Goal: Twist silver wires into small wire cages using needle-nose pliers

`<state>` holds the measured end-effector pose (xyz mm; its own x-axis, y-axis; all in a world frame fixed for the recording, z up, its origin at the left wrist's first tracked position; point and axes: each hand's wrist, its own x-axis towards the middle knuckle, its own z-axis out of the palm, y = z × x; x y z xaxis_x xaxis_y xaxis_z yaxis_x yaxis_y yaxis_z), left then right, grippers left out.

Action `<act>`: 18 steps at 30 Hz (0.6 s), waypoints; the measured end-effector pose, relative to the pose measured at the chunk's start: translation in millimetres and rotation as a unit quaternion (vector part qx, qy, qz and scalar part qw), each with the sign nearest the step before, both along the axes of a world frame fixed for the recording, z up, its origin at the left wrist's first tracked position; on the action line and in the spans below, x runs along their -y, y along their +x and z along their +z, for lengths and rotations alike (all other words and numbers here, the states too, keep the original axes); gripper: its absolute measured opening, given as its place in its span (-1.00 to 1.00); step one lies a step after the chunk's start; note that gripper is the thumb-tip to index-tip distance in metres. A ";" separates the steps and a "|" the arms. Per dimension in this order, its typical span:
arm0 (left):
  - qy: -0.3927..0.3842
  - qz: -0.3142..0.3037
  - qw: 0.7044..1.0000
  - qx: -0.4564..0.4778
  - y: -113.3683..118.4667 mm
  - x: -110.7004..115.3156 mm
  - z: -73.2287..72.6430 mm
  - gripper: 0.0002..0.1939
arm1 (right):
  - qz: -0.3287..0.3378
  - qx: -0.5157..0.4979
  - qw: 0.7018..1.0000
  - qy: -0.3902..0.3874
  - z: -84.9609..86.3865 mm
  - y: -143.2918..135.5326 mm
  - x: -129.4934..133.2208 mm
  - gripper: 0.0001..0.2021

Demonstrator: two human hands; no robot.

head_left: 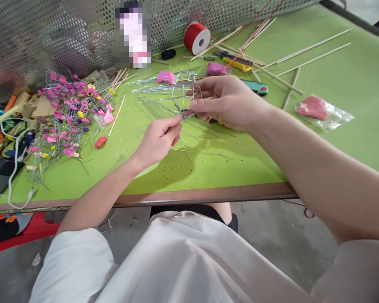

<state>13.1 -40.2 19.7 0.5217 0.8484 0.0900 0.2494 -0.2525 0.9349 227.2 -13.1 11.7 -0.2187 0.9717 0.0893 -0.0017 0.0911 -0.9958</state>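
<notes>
Above the green tabletop, both hands meet at a ring-shaped frame of twisted silvery wire (pixel 176 99). My right hand (pixel 222 101) grips the frame's right side between thumb and fingers. At the frame's lower edge, my left hand (pixel 159 139) pinches with thumb and forefinger. Loose silvery wires (pixel 154 87) lie spread beneath and behind the hands. A lump of pink clay (pixel 166 77) sits just past the frame, and a purple-pink wrapped lump (pixel 216 68) lies behind my right hand. The fingertips partly hide where the wire is held.
A heap of wire stems with pink, purple and yellow bits (pixel 71 109) is at left. A red spool (pixel 197 38), yellow-handled pliers (pixel 236 63), a teal-handled tool (pixel 255 87), wooden sticks (pixel 306 48) and bagged red clay (pixel 312 108) lie around. A perforated metal panel (pixel 82 38) stands behind.
</notes>
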 end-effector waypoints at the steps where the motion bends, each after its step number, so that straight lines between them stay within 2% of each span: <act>1: -0.013 0.011 1.000 -0.002 0.6 0.1 -0.5 -0.72 | 0.000 -0.019 1.000 -0.002 -0.7 -0.8 -0.6 -0.70; 5: -0.118 0.066 0.990 0.043 7.8 4.2 -4.0 -0.76 | -0.048 -0.050 0.997 0.013 -5.6 -5.5 0.7 -0.62; 8: -0.232 0.069 0.963 0.118 16.0 11.6 -5.3 -0.75 | -0.063 -0.041 0.996 0.048 -9.8 -9.5 2.2 -0.57; 10: -0.281 0.068 0.942 0.169 20.6 15.9 -5.4 -0.74 | -0.075 -0.043 0.994 0.069 -12.6 -12.6 2.9 -0.54; 13: -0.313 0.074 0.924 0.207 24.5 19.2 -5.8 -0.70 | -0.099 -0.050 0.990 0.083 -15.7 -18.3 4.4 -0.50; 18: -0.338 0.092 0.917 0.191 24.9 20.5 -10.5 -0.71 | -0.115 -0.042 0.991 0.062 -14.2 -27.3 9.7 -0.52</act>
